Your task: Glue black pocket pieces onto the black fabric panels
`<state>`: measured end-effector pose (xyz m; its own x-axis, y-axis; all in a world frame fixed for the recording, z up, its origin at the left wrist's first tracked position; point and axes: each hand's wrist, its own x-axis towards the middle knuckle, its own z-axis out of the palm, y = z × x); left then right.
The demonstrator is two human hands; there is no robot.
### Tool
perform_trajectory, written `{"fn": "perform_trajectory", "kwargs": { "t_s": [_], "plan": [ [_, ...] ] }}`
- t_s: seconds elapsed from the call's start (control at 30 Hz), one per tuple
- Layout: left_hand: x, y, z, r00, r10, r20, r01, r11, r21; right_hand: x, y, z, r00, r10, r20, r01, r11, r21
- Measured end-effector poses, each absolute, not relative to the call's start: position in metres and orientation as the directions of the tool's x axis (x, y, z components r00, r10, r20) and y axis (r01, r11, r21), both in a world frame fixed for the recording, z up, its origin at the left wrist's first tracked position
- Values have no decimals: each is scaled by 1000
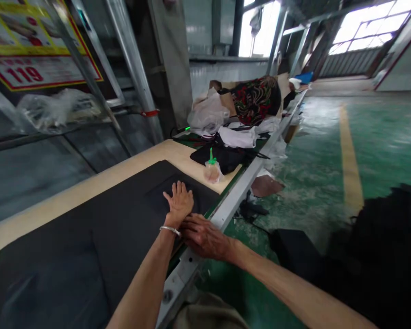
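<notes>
My left hand, with a silvery bracelet at the wrist, lies palm down on a sheet of black cloth; its fingers are spread. Close against that wrist, at the near edge of the table, is my right hand. Its fingers are bent and pressed together over the cloth's edge, and their tips are partly hidden, so what they pinch does not show. A darker panel lies on the cloth under and around my left hand. Beyond the fingertips stands a small squeeze bottle with a green nozzle.
Under the cloth is a pale board. A metal rail edges the table. Farther along lie a black fabric piece, white folded material, a plastic bag and patterned fabric. Dark material heaps on the green floor.
</notes>
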<state>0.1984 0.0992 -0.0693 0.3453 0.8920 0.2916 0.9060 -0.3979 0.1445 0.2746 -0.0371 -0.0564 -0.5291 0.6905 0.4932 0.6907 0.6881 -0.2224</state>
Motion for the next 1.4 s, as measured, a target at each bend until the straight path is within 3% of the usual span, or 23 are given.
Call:
{"fn": "perform_trajectory", "kwargs": {
  "t_s": [0.2,0.33,0.47,0.57,0.67,0.73,0.77,0.87,1.0,1.4],
  "plan": [
    [198,97,-68,308,900,309,919,-366,149,276,-39,-53,-511,716,476,715,661,-226],
    [198,96,-67,322,897,302,914,-378,148,276,-38,-55,-548,679,488,726,676,-125],
    [199,95,-62,308,914,263,918,-358,169,271,-46,-56,-678,557,479,649,760,35],
    [199,96,-60,309,920,241,920,-354,169,273,-49,-50,-652,513,559,635,771,33],
    [198,96,-61,328,916,233,918,-367,150,285,-29,-41,-312,685,658,788,574,-224],
    [197,95,-63,337,905,258,915,-379,136,295,-3,-40,-67,809,584,855,348,-385],
    [197,94,-64,337,900,276,914,-383,131,300,9,-42,11,853,522,882,238,-407],
    [198,93,-67,325,898,296,917,-375,133,309,37,-57,72,934,350,959,32,-283],
    [194,97,-63,341,902,264,911,-386,144,311,41,-76,18,963,270,993,15,-120],
    [189,139,-52,362,926,106,910,-376,176,308,39,-67,41,984,171,995,-25,-94]
  ]
}}
